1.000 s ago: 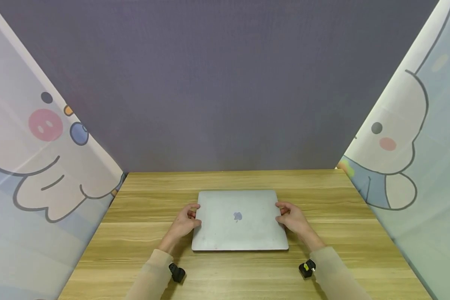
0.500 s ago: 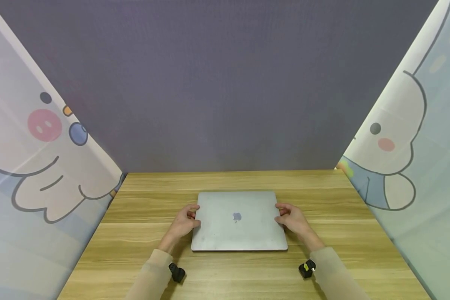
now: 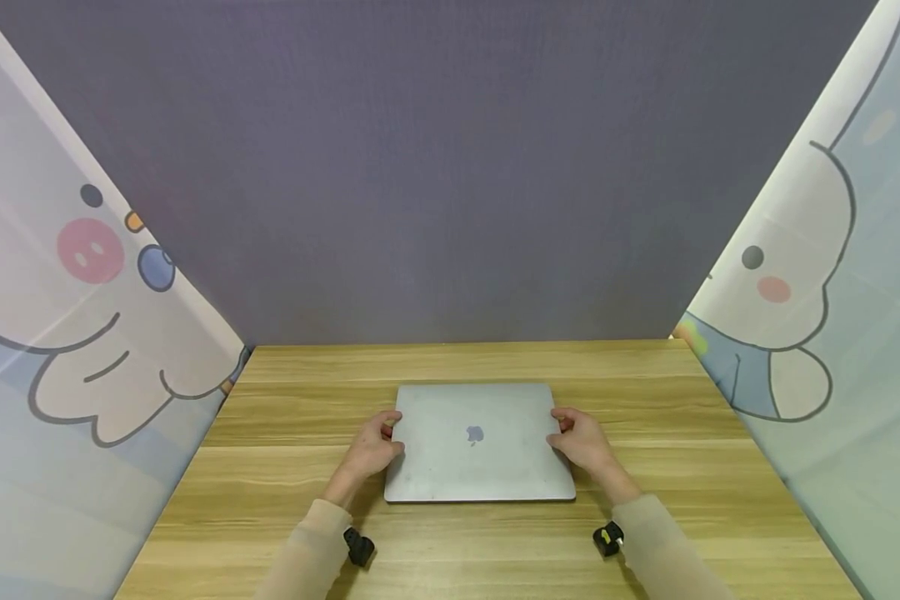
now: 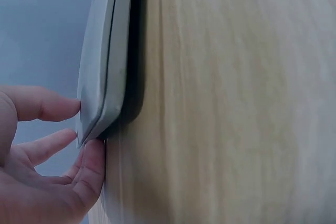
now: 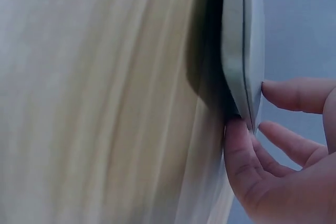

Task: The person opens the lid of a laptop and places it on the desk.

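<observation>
A closed silver laptop (image 3: 480,467) with an apple logo lies on the wooden table, its long front edge towards me. My left hand (image 3: 371,450) holds its left side, the thumb on the lid. In the left wrist view, fingers (image 4: 90,169) of that hand reach to the underside near the corner of the laptop (image 4: 97,77). On the opposite side, my right hand (image 3: 583,442) grips the right edge in the same way. The right wrist view has the thumb against the lid of the laptop (image 5: 254,51) and fingers (image 5: 244,161) tucked below its corner.
The wood-grain table (image 3: 480,550) extends around the laptop on all sides. A grey panel (image 3: 450,183) rises at the table's far edge. Cartoon-printed curtains hang at the left (image 3: 15,400) and right (image 3: 885,400). Each wrist wears a small black camera (image 3: 359,547).
Both wrists have shifted slightly inward towards the laptop, the right thumb a little further over the lid. The laptop stays in about the same place.
</observation>
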Motion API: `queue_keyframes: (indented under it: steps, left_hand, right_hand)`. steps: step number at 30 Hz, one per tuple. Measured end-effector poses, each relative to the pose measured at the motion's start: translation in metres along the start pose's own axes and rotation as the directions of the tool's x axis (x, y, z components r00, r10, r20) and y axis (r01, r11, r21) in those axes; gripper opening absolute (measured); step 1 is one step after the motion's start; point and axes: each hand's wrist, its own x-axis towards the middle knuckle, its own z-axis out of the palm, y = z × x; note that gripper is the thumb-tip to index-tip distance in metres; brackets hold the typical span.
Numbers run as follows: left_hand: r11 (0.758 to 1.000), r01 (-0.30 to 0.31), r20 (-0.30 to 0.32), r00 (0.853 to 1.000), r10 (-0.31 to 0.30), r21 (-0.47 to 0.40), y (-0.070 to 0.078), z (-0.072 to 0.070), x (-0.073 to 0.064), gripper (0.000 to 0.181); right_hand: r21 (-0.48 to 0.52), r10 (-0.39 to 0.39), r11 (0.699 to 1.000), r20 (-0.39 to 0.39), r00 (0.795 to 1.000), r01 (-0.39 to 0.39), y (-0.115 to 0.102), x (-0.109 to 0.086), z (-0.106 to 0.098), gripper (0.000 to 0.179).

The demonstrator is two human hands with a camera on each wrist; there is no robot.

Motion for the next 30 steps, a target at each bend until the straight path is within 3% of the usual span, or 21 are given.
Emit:
queue_keyframes:
  steps: [5,10,30]
  left_hand:
    - [0.999,0.001,-0.003,1.0,-0.001,0.045,0.004,0.001,0.0,0.061]
    - [0.998,0.017,0.002,1.0,-0.017,0.054,0.006,0.001,-0.001,0.062]
    - [1.0,0.006,-0.015,1.0,-0.006,-0.01,-0.002,-0.005,-0.017,0.06]
  right_hand:
    - [-0.071,-0.024,0.997,-0.024,0.999,0.022,-0.002,0.0,0.002,0.049]
    - [-0.074,-0.012,0.997,-0.025,1.0,0.01,-0.003,-0.001,0.002,0.05]
    - [0.072,-0.032,0.997,0.017,0.999,0.03,0.008,-0.016,-0.003,0.051]
